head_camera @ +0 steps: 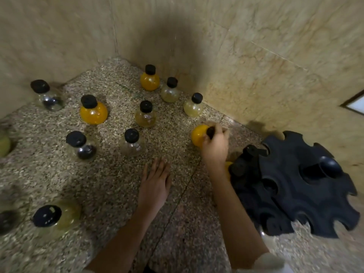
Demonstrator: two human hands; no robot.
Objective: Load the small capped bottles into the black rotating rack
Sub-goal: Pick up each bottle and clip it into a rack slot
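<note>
The orange-filled bottle point(198, 134) is sitting tilted just left of the black rotating rack point(295, 184), near the tiled wall point(256, 66), and the right hand point(215, 144) is closing its fingers around the black cap and neck, probably because the neck is what must slide into a rim notch; whether the bottle is clearing the speckled stone floor point(118, 184) I cannot tell. The left hand point(155, 184) is lying flat and open on the floor, holding nothing, seemingly bracing the lean; the other capped bottles point(145, 115) are standing upright and well apart, leaving each cap free for grasping.
</note>
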